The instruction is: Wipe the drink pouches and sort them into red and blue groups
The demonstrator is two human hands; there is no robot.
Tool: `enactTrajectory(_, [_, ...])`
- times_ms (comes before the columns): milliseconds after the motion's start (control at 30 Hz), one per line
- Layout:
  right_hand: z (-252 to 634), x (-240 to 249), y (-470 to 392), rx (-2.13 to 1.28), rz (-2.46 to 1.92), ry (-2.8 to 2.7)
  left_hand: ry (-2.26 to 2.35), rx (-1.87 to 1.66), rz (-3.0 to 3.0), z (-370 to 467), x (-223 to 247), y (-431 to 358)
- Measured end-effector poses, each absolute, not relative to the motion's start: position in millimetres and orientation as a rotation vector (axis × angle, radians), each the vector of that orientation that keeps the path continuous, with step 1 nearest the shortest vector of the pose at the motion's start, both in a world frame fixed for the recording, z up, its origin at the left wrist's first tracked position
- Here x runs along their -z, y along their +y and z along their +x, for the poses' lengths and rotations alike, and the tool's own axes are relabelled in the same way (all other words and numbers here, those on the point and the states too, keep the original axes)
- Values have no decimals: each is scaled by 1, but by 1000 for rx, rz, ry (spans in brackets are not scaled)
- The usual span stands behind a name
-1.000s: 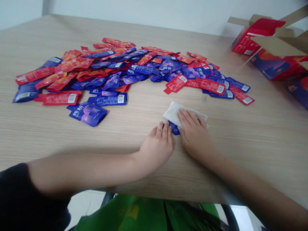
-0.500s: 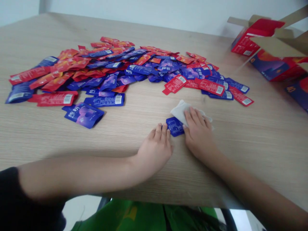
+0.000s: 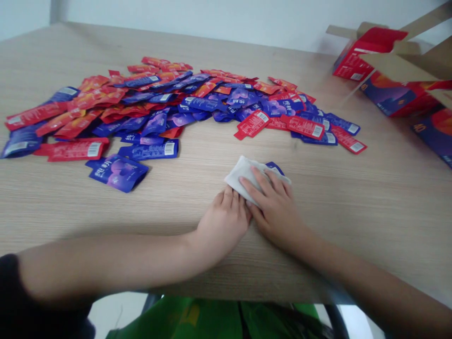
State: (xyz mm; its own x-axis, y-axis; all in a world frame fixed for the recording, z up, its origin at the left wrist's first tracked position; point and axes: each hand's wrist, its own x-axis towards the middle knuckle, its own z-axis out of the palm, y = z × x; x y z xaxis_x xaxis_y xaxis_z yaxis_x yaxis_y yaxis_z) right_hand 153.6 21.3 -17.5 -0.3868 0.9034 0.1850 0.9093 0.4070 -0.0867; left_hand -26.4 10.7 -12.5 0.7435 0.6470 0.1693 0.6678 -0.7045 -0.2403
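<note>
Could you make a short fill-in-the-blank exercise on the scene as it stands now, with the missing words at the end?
The right hand rests on a cloth that is ____ in color.
The pouch peeking out from beneath it is ____.
In the pile, blue pouches are mixed with ____ ones.
The opened boxes stand toward the person's ____ side.

Missing words: white; blue; red; right

Red and orange pouches [image 3: 92, 97] mingle with blue and purple ones on a pale desk [image 3: 197, 169] with fine streaked grain. White barcode panels [image 3: 93, 149] mark many. A white cloth [image 3: 246, 175], a green garment [image 3: 208, 318] and red-and-blue boxes [image 3: 395, 94] add colour.
</note>
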Motion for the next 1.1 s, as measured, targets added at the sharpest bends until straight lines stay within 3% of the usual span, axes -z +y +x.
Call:
enactTrajectory(167, [160,20,30,81,-1835,-2234,-1060,119,-2637,-27,13,11])
enactTrajectory(333, [154,18,26,16,-1596,-2436,-1000,96,-2667,-26,12,12])
enactTrajectory(500, [165,19,38,77,-1849,-2184,-1043,138,-2650,-27,14,12])
enactTrajectory(667, [157,18,30,-7,-1554,-2444,-1016,159,-2666,-27,15,13])
enactTrajectory(867, [168,20,42,82,-1827,-2208,-995,168,-2619,-28,17,13])
enactTrajectory(1000, [162,20,37,41,-1578,-2417,-999,160,-2636,-28,17,13])
enactTrajectory(1100, [165,20,41,28,-1641,-2397,-993,156,-2642,-28,17,14])
